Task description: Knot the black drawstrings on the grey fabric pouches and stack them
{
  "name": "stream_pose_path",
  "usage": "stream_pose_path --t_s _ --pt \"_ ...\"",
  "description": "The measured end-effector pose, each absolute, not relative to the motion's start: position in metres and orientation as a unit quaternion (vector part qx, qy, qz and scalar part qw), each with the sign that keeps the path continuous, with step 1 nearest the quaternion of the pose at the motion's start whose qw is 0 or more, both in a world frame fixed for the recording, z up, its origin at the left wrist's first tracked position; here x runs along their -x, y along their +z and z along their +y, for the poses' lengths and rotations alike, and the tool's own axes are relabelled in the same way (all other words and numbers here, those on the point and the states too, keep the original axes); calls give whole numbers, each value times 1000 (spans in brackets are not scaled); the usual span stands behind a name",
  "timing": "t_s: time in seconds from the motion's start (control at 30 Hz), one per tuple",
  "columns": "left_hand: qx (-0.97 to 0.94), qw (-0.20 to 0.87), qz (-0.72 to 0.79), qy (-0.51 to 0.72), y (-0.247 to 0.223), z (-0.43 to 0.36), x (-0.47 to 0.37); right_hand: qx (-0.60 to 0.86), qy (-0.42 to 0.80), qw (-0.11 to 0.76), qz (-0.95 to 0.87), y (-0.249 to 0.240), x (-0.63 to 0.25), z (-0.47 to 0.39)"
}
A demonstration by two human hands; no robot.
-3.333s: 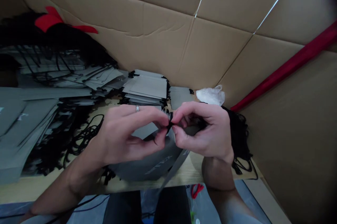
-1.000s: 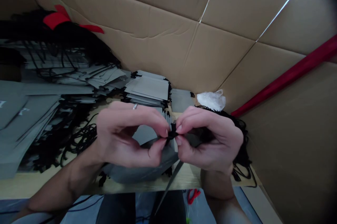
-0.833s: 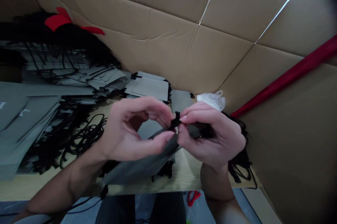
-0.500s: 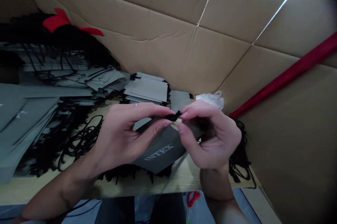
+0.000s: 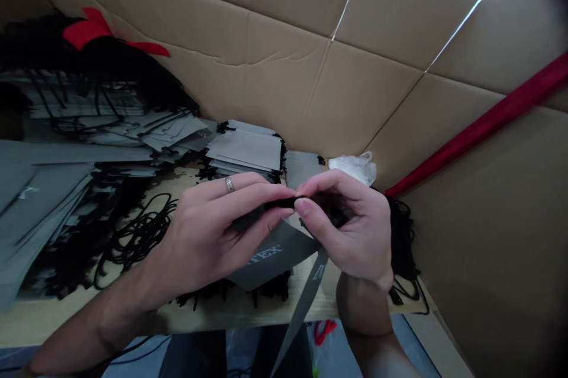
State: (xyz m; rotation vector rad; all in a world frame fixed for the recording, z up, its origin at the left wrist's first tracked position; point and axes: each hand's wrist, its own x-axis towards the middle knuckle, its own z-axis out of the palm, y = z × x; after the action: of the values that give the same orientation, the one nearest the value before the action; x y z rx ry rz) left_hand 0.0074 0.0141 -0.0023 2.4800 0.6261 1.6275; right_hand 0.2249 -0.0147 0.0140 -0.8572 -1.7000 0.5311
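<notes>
My left hand [image 5: 213,227] and my right hand [image 5: 359,230] meet above the table, thumbs and forefingers closed. Between their fingertips is a black cord [image 5: 280,203], pinched by both. A grey sheet [image 5: 302,298] with a white letter on it hangs nearly edge-on below my right hand, down past the table's front edge. How it joins the cord is hidden by my fingers. Under my hands lies another grey sheet [image 5: 257,268] with white lettering ending in "TEX", partly covered by my left hand. Black cord ends stick out along its lower edge.
Grey sheets with black cords [image 5: 57,200] are heaped at left, beside loose black cord loops [image 5: 133,233]. Behind my hands stand a stack of grey sheets [image 5: 248,147] and a clear plastic bag [image 5: 355,168]. Cardboard walls [image 5: 266,41] enclose the table [image 5: 213,322]; black cords [image 5: 403,248] lie at right.
My fingertips have come together on the black cord, closing the gap between them. The grey sheet at my right hand has swung to hang edge-on.
</notes>
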Motion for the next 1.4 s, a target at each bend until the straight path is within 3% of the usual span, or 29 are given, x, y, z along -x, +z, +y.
stream_pose_path --t_s 0.2,0.57,1.4 --pt "-816 52 193 543 2 14 -8 362 238 549 -715 11 -224 -12" --pt "-834 171 217 478 9 24 0 330 231 605 -687 10 -220 -7" --pt "-866 242 174 402 16 25 -2 266 233 519 -778 4 -231 0"
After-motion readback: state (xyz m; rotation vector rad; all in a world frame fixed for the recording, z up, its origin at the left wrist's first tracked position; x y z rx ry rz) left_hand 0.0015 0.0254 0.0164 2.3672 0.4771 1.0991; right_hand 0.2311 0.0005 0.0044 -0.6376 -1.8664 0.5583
